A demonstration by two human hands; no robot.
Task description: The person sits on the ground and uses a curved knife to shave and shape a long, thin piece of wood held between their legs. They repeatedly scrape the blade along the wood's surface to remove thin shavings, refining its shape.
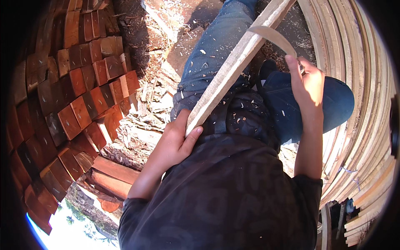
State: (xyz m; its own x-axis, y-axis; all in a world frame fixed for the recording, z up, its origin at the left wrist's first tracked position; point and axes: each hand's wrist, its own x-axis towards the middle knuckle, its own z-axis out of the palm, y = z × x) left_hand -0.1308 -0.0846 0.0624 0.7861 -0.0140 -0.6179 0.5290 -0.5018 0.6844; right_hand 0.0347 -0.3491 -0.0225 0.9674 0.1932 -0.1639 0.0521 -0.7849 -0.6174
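Observation:
My left hand (pixel 175 139) is closed around the near end of a long pale wooden stick (pixel 229 73), thumb on top. The stick slants from my waist up and away to the right, over my lap and legs. My right hand (pixel 307 79) grips a curved-blade knife (pixel 273 35); its handle is mostly hidden in my fingers. The blade arches left from my hand, and its tip end lies across the stick's upper part. Pale shavings are scattered on my jeans (pixel 208 54) and dark clothing.
Stacked reddish-brown wood blocks (pixel 77 100) rise on the left. Long pale wooden strips (pixel 348 83) stand in a pile along the right. Wood chips and shavings (pixel 146 104) litter the ground beside my leg. Reddish wood pieces (pixel 110 177) lie at the lower left.

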